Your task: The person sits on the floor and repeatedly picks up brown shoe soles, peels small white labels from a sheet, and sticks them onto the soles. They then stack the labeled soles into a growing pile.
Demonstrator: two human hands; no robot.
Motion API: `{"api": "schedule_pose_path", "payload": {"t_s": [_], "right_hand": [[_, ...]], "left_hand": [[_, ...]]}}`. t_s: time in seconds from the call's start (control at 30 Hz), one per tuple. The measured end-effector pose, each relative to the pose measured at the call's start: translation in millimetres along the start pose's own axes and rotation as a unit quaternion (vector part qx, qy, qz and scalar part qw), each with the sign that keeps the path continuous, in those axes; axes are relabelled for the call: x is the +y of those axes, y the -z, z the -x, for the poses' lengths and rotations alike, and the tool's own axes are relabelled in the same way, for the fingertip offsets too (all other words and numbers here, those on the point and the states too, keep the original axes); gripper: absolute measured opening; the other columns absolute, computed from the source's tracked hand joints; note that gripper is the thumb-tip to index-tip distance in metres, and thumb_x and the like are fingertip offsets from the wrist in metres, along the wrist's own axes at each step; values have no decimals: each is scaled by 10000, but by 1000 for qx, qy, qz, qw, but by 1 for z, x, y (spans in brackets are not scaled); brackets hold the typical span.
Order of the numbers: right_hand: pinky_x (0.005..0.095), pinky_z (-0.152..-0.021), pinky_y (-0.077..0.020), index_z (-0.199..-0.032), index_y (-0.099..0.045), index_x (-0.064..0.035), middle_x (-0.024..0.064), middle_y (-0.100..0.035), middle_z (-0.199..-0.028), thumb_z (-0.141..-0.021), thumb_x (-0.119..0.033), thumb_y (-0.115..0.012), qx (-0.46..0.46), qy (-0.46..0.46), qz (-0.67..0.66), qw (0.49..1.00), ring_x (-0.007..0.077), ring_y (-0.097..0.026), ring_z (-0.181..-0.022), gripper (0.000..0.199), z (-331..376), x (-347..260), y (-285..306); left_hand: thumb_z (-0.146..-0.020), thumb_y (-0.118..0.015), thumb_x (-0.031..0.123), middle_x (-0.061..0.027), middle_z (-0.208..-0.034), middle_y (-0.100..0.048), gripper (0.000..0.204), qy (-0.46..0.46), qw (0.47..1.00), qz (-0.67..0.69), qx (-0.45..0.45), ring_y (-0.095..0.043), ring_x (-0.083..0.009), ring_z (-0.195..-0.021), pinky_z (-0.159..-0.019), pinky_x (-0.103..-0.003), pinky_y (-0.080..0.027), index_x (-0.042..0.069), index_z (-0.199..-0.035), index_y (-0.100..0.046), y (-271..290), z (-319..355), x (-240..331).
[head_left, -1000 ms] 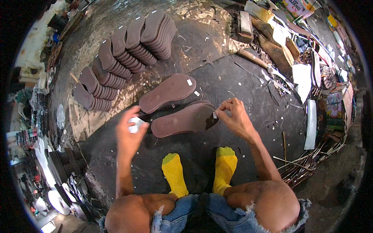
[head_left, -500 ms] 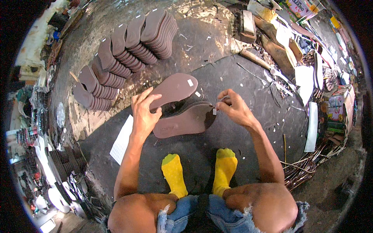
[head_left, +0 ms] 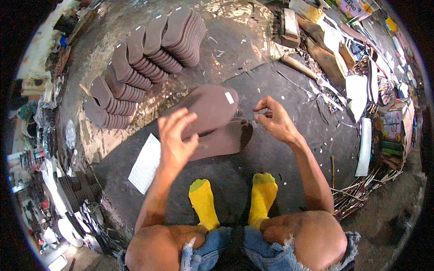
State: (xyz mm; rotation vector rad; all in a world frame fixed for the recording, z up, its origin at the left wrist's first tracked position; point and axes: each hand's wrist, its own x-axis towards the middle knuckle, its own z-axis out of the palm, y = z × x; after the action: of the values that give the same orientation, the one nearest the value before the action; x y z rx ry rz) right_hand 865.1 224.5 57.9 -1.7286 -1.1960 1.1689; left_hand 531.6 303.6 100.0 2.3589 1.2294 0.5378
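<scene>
My left hand [head_left: 174, 140], blurred, is closed on the near-left end of a brown shoe sole [head_left: 208, 106]. Its fingers lie over the top and its thumb is at the lower edge. That sole is also blurred and carries a white sticker [head_left: 229, 98] near its rounded right end. It overlaps a second brown sole [head_left: 219, 142] lying on the dark mat [head_left: 289, 180]. To the right of both soles hovers my right hand [head_left: 275, 122], fingers curled, with thumb and index finger apart and nothing visible between them.
Beside my left forearm lies a white sticker sheet [head_left: 145, 165]. Several stacks of brown soles [head_left: 183, 40] stand in a row at the far left. A wooden-handled tool [head_left: 298, 66], scraps and a white strip [head_left: 363, 147] lie to the right. My yellow-socked feet [head_left: 203, 203] rest on the mat.
The upper sole has shifted right with my left hand and now covers more of the lower one. My right hand has drawn off the lower sole's tip; the white sticker there no longer shows.
</scene>
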Motion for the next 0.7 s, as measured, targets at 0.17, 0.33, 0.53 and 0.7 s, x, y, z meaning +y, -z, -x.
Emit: {"api": "schedule_pose_path", "payload": {"t_s": [0.17,0.33,0.53,0.7], "right_hand": [[359,-884,-649,-1162,-612,2,99,-629,-1227,-857,38,-806,-84,11,-30,996,212,-734,-1007,364,-4,12,-13],[383,-876,-656,-1163,-617,-23,141,-632,-1227,-788,27,-859,-29,126,135,982,257,-752,-1031,449,-1,-1,-29],[410,-846,-647,-1180,-606,-42,111,-604,-1182,-880,1,-842,79,70,152,983,244,-698,-1145,384,-3,-4,-6],[394,-926,-670,-1266,-558,-25,123,-604,-1264,-945,72,-713,-91,97,-13,991,247,-693,-1206,370,-16,12,-6]], "left_hand": [[-775,-865,48,-127,-1491,-644,580,-5,1000,-2,18,-557,-371,-1339,-1187,-503,-459,122,-1341,-765,7,-13,8],[-756,-893,59,-123,-1517,-620,610,-6,993,67,-97,-545,-376,-1358,-1197,-512,-451,142,-1346,-765,-34,44,18],[-751,-883,58,-119,-1511,-642,577,-1,998,46,-53,-551,-376,-1362,-1185,-500,-452,146,-1312,-780,-24,37,13],[-764,-870,36,-122,-1496,-668,549,20,999,-43,24,-577,-366,-1350,-1176,-500,-452,130,-1298,-780,11,-20,13]]}}
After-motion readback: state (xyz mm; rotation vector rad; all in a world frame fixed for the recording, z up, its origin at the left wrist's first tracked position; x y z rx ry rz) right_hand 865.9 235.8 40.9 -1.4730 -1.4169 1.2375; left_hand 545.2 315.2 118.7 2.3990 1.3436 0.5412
